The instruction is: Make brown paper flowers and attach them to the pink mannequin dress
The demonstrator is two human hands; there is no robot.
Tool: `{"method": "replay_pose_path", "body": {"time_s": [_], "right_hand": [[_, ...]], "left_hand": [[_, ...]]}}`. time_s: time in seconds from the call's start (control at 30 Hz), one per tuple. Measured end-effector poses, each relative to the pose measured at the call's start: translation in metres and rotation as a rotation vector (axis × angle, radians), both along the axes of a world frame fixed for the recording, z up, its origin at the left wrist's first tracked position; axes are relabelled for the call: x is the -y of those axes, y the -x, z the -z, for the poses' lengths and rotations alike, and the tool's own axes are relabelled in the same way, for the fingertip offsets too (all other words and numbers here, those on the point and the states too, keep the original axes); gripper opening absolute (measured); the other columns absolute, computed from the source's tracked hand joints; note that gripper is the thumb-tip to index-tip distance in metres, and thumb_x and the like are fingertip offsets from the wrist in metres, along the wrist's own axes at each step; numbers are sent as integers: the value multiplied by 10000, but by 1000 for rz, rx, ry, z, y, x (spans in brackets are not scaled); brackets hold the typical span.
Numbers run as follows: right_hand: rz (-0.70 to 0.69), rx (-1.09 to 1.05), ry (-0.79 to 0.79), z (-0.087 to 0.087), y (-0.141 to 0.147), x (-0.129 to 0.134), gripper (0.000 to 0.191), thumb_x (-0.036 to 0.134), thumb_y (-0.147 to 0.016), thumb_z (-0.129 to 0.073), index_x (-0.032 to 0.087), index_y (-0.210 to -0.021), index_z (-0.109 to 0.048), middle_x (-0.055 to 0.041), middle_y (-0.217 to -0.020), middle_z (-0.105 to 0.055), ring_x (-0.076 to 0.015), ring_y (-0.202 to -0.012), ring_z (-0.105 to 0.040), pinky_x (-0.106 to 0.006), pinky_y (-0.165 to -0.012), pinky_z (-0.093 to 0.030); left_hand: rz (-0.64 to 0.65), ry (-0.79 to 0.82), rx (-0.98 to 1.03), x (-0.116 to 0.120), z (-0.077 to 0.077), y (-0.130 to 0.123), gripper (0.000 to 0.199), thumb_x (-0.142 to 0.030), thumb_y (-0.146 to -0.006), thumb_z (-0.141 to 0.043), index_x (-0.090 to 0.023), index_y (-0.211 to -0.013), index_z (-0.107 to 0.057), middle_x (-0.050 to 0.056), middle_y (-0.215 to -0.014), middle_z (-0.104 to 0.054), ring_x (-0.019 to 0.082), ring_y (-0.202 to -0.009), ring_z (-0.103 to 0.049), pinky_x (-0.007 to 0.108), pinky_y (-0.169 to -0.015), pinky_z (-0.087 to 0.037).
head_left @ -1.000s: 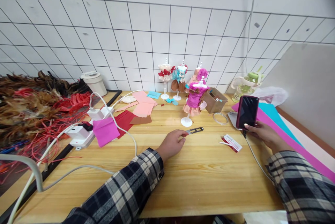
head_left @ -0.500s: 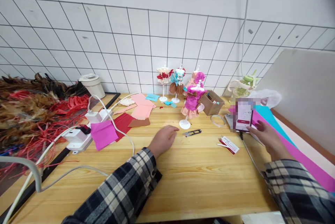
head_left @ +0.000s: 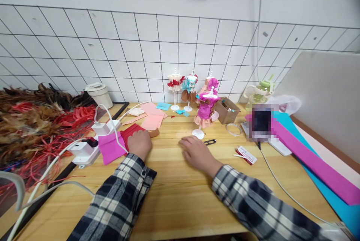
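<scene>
My left hand [head_left: 139, 145] is at the red paper [head_left: 129, 133], its fingers curled together; whether it grips the paper or the brown piece [head_left: 154, 133] beside it is hidden. My right hand [head_left: 197, 152] rests low over the table, palm down with fingers extended, holding nothing. Its fingers partly cover the black thread snips [head_left: 209, 142]. Just behind stands a small dress form in magenta and peach paper [head_left: 204, 110]. Magenta paper [head_left: 111, 147] lies left of my left hand, and peach paper [head_left: 152, 116] lies behind it.
Three more dress forms [head_left: 174, 85] stand at the back near a cardboard box [head_left: 228, 110]. A phone [head_left: 262, 121], a cable and long paper sheets [head_left: 317, 171] are at right. Power strips [head_left: 88, 154], cords and feathers [head_left: 36, 121] fill the left. A red-white packet [head_left: 246, 155] lies right of centre.
My left hand has moved left to the red paper. My right hand has left the phone and come to the table's middle. The phone screen has gone dark.
</scene>
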State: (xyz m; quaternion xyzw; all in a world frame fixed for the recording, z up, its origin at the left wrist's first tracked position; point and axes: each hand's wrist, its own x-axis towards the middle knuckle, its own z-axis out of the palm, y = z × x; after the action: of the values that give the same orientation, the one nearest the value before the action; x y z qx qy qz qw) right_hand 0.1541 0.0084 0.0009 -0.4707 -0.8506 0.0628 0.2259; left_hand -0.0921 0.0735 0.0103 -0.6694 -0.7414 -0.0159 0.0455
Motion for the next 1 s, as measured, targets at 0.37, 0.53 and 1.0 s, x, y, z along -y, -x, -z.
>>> {"method": "replay_pose_path", "body": {"time_s": [0.37, 0.53, 1.0], "right_hand": [[104, 116, -11, 27, 1, -23, 361, 234, -913, -393, 193, -1239, -543, -76, -1377, -469, -198, -1243, -400, -344, -1063, -274], [255, 138, -25, 24, -11, -25, 373, 194, -894, -406, 184, -1241, -542, -102, -1369, -468, -237, -1250, -378, -385, -1043, -272], [207, 160, 51, 19, -17, -27, 290, 207, -900, -411, 230, -1073, -643, -70, -1072, -644, -203, -1015, -499, -331, -881, -355]], "left_hand": [[1, -148, 61, -3, -6, -8, 364, -278, -897, -293, -139, -1111, -553, 152, -769, -662, 271, -714, -631, 328, -608, -412], [16, -221, 71, 0, -10, -16, 357, -275, -909, -282, -126, -1092, -550, 148, -804, -660, 267, -742, -629, 312, -595, -402], [359, -257, 289, 6, 0, -35, 157, -160, -727, -428, -167, -758, -581, 97, -803, -626, 251, -839, -568, 333, -735, -423]]}}
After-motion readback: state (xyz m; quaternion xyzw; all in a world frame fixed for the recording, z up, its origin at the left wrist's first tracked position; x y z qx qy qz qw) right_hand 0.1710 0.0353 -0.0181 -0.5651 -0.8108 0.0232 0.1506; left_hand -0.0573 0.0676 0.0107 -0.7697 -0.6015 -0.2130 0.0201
